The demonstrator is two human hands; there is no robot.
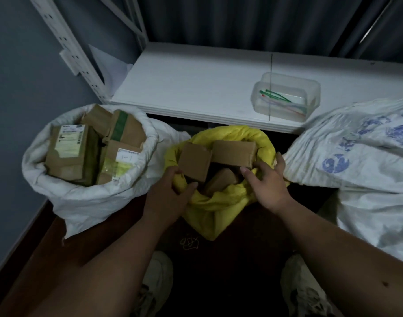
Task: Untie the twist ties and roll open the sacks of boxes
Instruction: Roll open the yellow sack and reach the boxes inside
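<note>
Gripping yellow sack (221, 202) rim w/ both hands, seemingly.

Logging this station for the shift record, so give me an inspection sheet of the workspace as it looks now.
Surface: white shelf board, dark floor below.
Job's things: white sack rolled open, boxes showing; yellow sack open, brown boxes inside; printed white sack lying right, its mouth not visible.
Clutter: clear tub holding coloured ties; yellow string on floor.
Grippers: left hand grips the yellow sack's rim; right hand on its rim, grip unclear.
Cables: nothing seen.
Surroundings: white rack upright, grey wall, dark curtain.
</note>
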